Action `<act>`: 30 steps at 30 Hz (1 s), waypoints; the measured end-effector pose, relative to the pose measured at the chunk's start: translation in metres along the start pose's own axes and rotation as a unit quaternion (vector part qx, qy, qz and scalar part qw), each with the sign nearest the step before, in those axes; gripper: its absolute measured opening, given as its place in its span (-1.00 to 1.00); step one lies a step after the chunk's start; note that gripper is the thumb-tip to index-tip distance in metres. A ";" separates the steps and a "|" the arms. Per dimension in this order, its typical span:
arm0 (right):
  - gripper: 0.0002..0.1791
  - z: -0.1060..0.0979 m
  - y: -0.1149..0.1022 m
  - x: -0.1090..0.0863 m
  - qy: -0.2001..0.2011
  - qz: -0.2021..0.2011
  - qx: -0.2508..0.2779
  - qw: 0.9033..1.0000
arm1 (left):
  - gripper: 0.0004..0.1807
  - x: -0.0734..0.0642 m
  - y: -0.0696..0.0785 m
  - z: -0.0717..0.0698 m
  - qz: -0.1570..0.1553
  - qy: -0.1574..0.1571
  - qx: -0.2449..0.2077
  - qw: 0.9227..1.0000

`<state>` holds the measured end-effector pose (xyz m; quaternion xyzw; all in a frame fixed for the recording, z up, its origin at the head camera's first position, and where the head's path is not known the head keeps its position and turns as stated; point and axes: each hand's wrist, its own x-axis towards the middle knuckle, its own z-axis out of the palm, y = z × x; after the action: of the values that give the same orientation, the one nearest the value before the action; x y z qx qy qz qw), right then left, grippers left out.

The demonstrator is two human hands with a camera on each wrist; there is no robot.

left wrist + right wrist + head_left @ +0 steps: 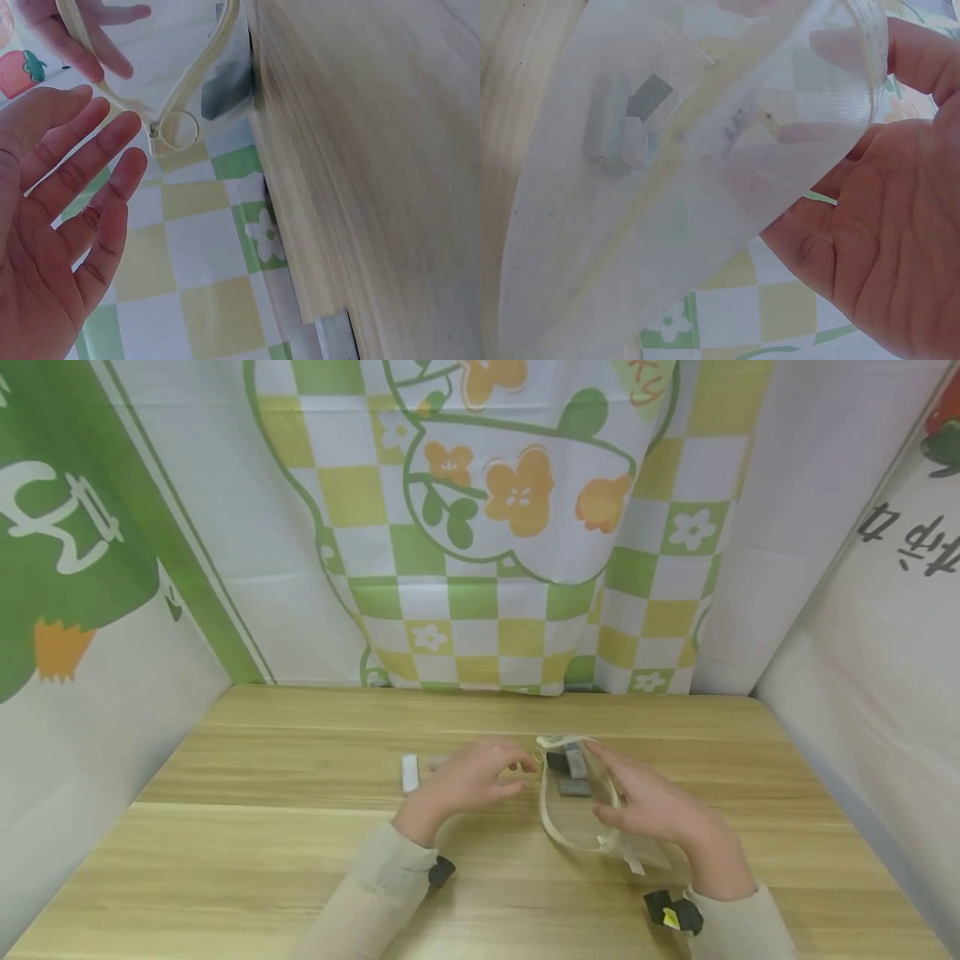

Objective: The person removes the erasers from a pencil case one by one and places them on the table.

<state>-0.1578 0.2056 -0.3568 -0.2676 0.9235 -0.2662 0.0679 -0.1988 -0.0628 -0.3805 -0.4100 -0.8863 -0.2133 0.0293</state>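
Note:
A translucent zip pouch [581, 827] with a cream zipper edge stands on the table, its mouth gaping toward the left. Several grey blocks [574, 787] lie inside it; through the plastic in the right wrist view, grey blocks [607, 124] look blurred. My right hand [660, 802] holds the pouch by its right side, thumb and fingers about the rim. Just left of the mouth, my left hand [472, 781] hovers with relaxed fingers and nothing in them. The zipper's ring pull [180, 129] hangs near those fingertips in the left wrist view.
Left of my left hand a small whitish block [409, 773] lies on the wooden table [262, 843]. Another pale block [437, 762] is partly hidden behind that hand. A checked, flowered curtain [480, 610] hangs along the table's far edge, with printed cloth at both sides.

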 end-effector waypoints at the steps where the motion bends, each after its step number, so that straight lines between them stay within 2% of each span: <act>1: -0.07 0.000 0.001 0.000 0.001 -0.001 0.000 1.000 | -0.76 0.001 0.001 0.001 0.005 0.001 0.003 1.000; 11: -0.07 0.000 0.003 -0.002 0.003 0.007 -0.001 1.000 | -0.77 0.015 0.011 0.010 0.037 -0.004 0.012 0.999; 19: -0.07 -0.002 0.002 -0.001 0.007 0.006 0.001 1.000 | -0.76 0.027 0.015 0.017 0.055 -0.009 -0.004 0.998; 23: -0.08 -0.002 0.002 -0.001 0.009 0.001 -0.003 1.000 | -0.76 0.035 0.017 0.021 0.062 -0.025 -0.003 0.998; 30: -0.09 -0.001 0.002 -0.001 0.005 -0.007 -0.001 1.000 | -0.76 0.045 0.018 0.029 0.056 -0.064 0.008 0.996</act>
<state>-0.1585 0.2078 -0.3567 -0.2727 0.9222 -0.2671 0.0609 -0.2117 -0.0084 -0.3904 -0.4714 -0.8638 -0.1776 -0.0121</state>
